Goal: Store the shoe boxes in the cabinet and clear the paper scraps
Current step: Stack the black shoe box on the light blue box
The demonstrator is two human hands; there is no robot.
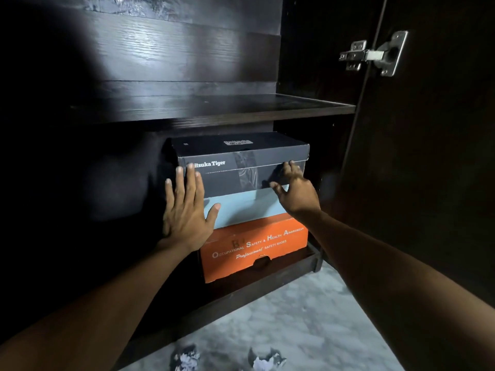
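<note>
The cabinet (187, 49) before me is dark wood-grain board with a faint sheen, and its hinge (375, 53) is bright metal. My black shoe box (241, 162) is matt cardboard with glossy clear tape; the orange shoe box (254, 247) is matt cardboard, and the floor (308, 317) is polished marble-like stone.

Black box (238, 156) tops a pale blue box (241, 207), above the orange box (254, 247) with white lettering; dark wood-grain cabinet (171, 49); grey marbled floor (308, 317).

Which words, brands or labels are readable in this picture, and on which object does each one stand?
"...itsuka Tiger": front of the black box; the first letters are hidden by the left hand.
"Occupational Safety & Health Awareness": front of the orange box.
"Professional safety shoes": orange box, under that line.
White label on the black box lid: too blurred to read.
Blue box: no text visible.
</note>
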